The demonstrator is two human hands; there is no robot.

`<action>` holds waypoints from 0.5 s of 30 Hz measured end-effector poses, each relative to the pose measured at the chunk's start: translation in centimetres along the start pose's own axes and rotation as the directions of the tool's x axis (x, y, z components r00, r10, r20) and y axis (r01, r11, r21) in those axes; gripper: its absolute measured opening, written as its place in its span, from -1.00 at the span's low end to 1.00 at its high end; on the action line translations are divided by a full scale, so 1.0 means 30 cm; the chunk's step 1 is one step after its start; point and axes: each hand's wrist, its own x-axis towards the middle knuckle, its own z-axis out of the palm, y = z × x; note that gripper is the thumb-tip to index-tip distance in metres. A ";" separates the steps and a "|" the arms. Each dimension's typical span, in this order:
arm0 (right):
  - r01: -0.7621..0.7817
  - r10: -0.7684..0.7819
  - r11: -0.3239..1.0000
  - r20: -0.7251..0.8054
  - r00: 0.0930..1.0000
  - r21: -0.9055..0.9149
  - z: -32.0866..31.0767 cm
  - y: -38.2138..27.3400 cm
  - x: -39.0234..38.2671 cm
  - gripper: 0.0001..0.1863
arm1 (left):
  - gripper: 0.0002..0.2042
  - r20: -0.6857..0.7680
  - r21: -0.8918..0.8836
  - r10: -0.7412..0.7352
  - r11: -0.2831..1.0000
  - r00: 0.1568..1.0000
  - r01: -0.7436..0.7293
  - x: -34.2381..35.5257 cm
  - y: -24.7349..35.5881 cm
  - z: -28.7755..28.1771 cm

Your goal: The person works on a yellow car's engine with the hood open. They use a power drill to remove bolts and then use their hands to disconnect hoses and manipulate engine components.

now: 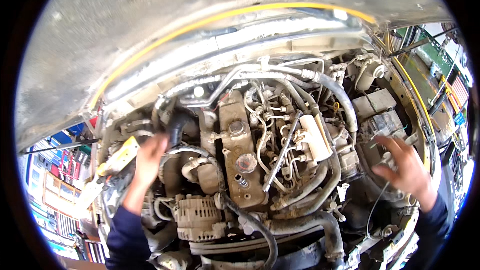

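Note:
My left hand (pixel 151 156) is raised at the left side of an engine, beside a black rubber hose (pixel 176 127). Its fingers are smeared, and whether they grip the hose does not show. To the right, my right hand (pixel 404 170) hovers over the engine bay's right side with thumb and fingers apart, near a dark box-shaped part (pixel 384 124). A thin cable (pixel 372 210) hangs below that hand. Across the metal fuel pipes lies a long metal bar tool (pixel 282 151). A small shiny socket (pixel 241 180) rests on the dusty valve cover (pixel 231 142), close to a round cap (pixel 246 162).
A yellow-and-white lamp-like object (pixel 120 156) sits left of my left hand. An alternator (pixel 200 218) and a thick lower hose (pixel 305 226) fill the near side. A pale cylinder (pixel 316 138) stands right of the pipes. The raised hood (pixel 150 15) hangs overhead, yellow-edged.

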 end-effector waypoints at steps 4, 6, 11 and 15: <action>-0.324 0.362 0.920 -0.160 0.919 0.219 -0.192 0.052 -0.601 -0.39 | -0.80 0.152 -0.049 -0.175 0.982 0.973 0.184 -0.537 0.289 -0.384; -0.443 0.577 0.747 -0.151 0.803 0.496 -0.209 0.032 -0.876 -0.51 | -0.67 0.114 -0.403 -0.186 0.889 0.976 0.216 -0.821 0.471 -0.506; -0.252 0.608 0.705 -0.383 0.695 0.663 -0.049 -0.235 -1.258 -0.50 | -0.08 0.346 -0.867 -0.327 0.245 0.879 0.433 -1.440 0.945 -0.485; 0.262 0.028 0.682 -0.382 0.924 0.683 0.001 -0.738 -1.185 0.02 | -0.37 0.448 -0.862 -0.254 -0.377 0.857 0.339 -1.694 1.192 -0.228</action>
